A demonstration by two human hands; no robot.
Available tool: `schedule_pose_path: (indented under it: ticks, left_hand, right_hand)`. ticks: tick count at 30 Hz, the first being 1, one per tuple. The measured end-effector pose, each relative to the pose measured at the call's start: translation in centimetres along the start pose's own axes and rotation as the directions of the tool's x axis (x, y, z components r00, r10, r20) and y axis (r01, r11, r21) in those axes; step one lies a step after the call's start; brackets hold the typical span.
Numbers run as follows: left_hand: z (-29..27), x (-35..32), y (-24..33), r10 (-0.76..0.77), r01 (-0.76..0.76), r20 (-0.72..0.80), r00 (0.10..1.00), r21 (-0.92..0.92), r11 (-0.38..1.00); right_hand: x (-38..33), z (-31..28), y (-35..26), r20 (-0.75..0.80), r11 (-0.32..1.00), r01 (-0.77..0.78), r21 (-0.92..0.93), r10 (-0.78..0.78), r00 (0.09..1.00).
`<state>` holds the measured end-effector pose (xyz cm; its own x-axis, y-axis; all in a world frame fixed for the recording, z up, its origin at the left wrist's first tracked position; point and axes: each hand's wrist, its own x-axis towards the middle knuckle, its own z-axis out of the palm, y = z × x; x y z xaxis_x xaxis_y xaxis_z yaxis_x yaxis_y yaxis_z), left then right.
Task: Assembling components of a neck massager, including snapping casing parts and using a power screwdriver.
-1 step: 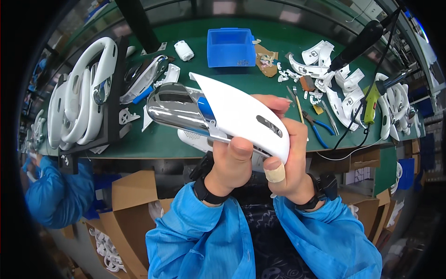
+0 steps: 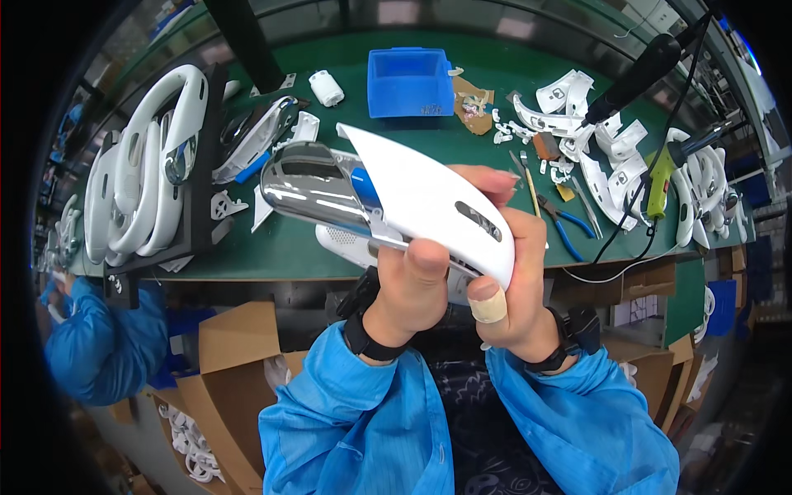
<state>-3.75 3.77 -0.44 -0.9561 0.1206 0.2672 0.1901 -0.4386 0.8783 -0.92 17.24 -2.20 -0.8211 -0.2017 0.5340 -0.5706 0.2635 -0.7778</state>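
Note:
Both my hands hold one white curved plastic housing with a glossy chrome shell at its left end. A strip of blue shows where the two parts meet. My left hand grips the underside near the middle, thumb up along the lower edge; its other fingers are hidden. My right hand wraps round the tapered right end, its bandaged thumb by the lower edge and fingers behind. A dark oval slot lies in the white face near that end. Partly hidden below the housing, a white part with small holes lies at the bench edge.
On the green bench stand a blue bin and, at left, a dark rack with white looped housings. Right are blue-handled pliers, white shell parts and a green power screwdriver. A co-worker's blue sleeve shows lower left.
The housing's chrome end is tilted up very slightly. Both hands keep the same grip.

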Motion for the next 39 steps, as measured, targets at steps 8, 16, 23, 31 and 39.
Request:
schedule_pose_path:
  ticks: [8, 16, 23, 31, 39]
  left_hand:
    - [-1.2, -0.5, 0.7, -0.034, 0.034, -0.021, 0.999, 0.001, 0.999]
    - [-1.4, -0.7, -0.8, 0.094, -0.036, 0.223, 0.97, -0.248, 0.968]
    - [-1.3, -0.5, -0.8, 0.087, -0.007, 0.25, 0.964, -0.302, 0.953]
    - [-0.3, 0.2, -0.1, -0.045, 0.078, 0.08, 0.996, -0.481, 0.873]
    - [0.8, 0.1, -1.1, -0.067, 0.062, 0.007, 0.998, -0.502, 0.863]
  right_hand:
    - [0.0, 1.4, 0.5, -0.047, 0.998, 0.031, -0.049, -0.034, 0.998]
    - [-2.3, 0.4, -0.1, -0.103, 0.982, -0.189, -0.017, 0.186, 0.977]
    - [-3.1, 0.3, 0.8, -0.139, 0.989, -0.15, 0.016, 0.151, 0.979]
    - [-2.5, 0.6, 0.3, -0.188, 0.989, -0.071, -0.133, 0.045, 0.981]
    - [-1.6, 0.0, -1.6, -0.086, 0.877, -0.369, 0.307, 0.412, 0.907]
